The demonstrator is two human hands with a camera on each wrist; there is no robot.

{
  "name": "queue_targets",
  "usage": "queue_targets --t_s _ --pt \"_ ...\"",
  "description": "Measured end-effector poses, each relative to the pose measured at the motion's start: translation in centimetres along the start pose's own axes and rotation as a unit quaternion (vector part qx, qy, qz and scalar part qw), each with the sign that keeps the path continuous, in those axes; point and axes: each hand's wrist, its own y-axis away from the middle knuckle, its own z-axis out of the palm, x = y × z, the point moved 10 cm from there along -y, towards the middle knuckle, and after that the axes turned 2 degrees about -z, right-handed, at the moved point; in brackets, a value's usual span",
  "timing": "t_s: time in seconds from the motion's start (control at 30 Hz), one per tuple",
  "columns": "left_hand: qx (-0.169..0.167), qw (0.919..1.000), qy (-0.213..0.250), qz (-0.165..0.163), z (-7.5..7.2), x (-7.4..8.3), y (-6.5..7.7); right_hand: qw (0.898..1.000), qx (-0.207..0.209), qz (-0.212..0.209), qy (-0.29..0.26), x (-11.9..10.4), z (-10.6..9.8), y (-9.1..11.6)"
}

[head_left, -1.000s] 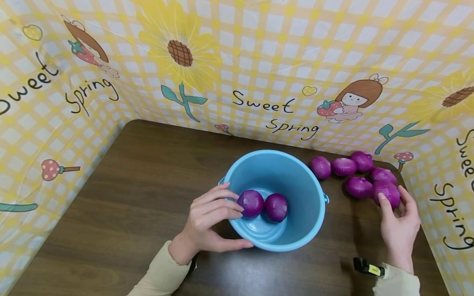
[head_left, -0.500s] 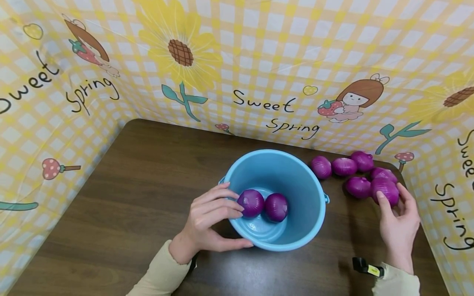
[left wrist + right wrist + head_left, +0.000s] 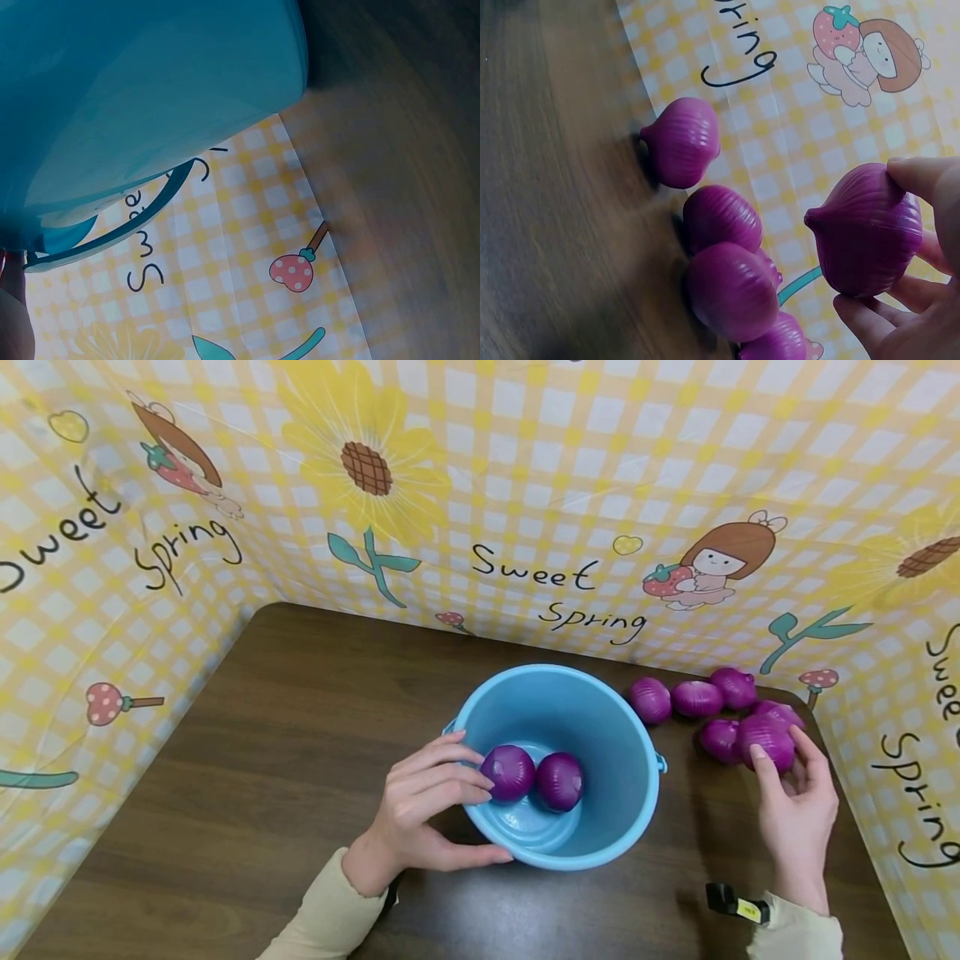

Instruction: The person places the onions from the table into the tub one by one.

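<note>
A blue bucket stands upright near the middle of the table in the head view. My left hand grips its left rim, fingers over the edge and thumb along the front. Two purple onions, one on the left and one on the right, lie on the bucket's bottom. At the right, my right hand holds another purple onion between thumb and fingers. The right wrist view shows this held onion apart from the others. Bucket wall fills much of the left wrist view.
Several more purple onions lie clustered at the table's back right corner. The bucket's blue handle hangs down its far side. Patterned cloth rises behind and at both sides of the brown table.
My right hand has shifted left and slightly up with the onion, which now partly covers the onions behind it. The left hand and bucket have stayed put.
</note>
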Motion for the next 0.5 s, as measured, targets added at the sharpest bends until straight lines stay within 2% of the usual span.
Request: queue_targets --t_s 0.23,0.5 --pt "0.0 1.0 0.0 -0.001 0.0 0.0 0.1 1.0 -0.013 -0.016 0.01 -0.7 0.6 0.4" --pt "-0.005 1.0 -0.003 -0.008 0.1 -0.1 0.2 0.998 -0.01 -0.059 0.007 -2.3 0.8 0.9"
